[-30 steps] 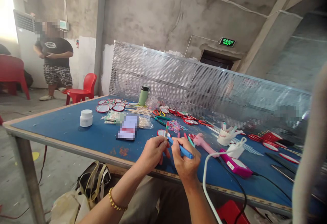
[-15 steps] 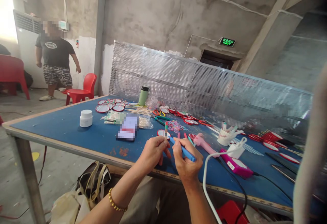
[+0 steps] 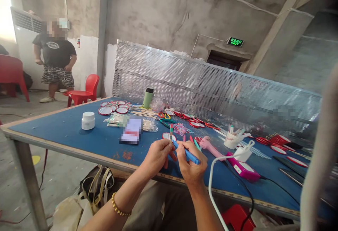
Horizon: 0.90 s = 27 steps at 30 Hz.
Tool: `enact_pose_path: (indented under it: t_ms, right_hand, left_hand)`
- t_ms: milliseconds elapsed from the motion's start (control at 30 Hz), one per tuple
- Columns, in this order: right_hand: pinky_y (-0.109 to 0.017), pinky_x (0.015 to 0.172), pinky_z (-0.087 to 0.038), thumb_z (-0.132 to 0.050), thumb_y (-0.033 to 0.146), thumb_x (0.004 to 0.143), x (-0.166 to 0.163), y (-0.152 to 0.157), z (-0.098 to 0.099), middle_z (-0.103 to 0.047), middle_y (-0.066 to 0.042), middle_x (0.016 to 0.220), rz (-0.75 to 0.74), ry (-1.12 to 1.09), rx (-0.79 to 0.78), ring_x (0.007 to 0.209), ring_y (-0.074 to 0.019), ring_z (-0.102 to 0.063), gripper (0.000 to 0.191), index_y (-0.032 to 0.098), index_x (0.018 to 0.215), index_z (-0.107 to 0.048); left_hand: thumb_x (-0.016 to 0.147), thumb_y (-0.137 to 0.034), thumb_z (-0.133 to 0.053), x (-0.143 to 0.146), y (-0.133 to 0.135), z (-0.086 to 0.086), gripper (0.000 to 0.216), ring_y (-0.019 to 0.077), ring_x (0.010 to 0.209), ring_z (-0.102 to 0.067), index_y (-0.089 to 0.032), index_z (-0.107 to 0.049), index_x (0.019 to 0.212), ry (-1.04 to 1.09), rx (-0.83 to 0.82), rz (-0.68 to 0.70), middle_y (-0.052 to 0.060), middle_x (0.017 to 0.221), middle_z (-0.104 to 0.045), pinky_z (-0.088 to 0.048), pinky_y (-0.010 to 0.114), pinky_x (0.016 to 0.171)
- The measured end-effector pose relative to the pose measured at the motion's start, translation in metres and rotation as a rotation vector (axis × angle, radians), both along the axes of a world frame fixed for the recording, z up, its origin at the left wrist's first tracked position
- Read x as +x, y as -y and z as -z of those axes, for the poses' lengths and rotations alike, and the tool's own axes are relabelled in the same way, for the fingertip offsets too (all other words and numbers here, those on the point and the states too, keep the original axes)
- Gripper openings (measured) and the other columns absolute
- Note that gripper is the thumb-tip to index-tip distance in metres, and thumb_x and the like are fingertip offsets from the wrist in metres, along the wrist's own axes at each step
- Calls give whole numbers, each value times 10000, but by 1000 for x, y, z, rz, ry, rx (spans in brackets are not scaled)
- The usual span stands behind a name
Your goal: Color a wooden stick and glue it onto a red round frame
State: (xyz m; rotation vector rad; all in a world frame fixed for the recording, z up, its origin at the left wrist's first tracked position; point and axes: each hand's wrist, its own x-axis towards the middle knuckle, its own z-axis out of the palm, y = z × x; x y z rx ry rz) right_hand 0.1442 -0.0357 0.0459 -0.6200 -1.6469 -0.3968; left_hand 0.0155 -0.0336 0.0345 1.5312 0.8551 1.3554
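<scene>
Starting at the left, a white jar point(image 3: 88, 120) sits alone on the blue table point(image 3: 66, 132), with a person standing off by the red chair point(image 3: 83, 91). Left hand point(image 3: 156, 155) has its fingers pinched round a little striped stick point(image 3: 171, 132), held upright just above the table's near edge. Right hand point(image 3: 190, 166) grips a blue pen point(image 3: 188, 154), its tip touching the stick. Pink gadget point(image 3: 242, 168) further right.
</scene>
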Motion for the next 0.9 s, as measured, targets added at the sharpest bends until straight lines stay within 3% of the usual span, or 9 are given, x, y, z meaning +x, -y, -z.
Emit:
enact_pose_path:
  t_ms: [100,400,900]
  right_hand:
    - [-246,578,-550,-582,164,919,-1,0,0,-731,-24,683,2,-1,-7,572,-147,-686,157,181,821,-703]
    - [-243,623,-559,-586,145,912,-1,0,-1,-727,-16,691,-28,12,-17,589,-145,-690,143,179,844,-707]
    - [-228,609,-527,-592,129,913,1,-1,0,-734,-31,707,3,28,22,595,-141,-687,141,163,827,-699]
  left_hand:
    - [896,-384,-493,0,0,0,299,71,336,-435,-181,-507,677,-9,2,-9,-75,495,-407,-261,167,366]
    - [906,-376,-491,2,-2,3,300,68,331,-428,-185,-515,676,-27,2,-21,-60,492,-497,-258,170,371]
    - [902,-340,-475,2,0,0,293,65,330,-427,-190,-484,651,-37,-6,-32,-62,498,-497,-255,171,374]
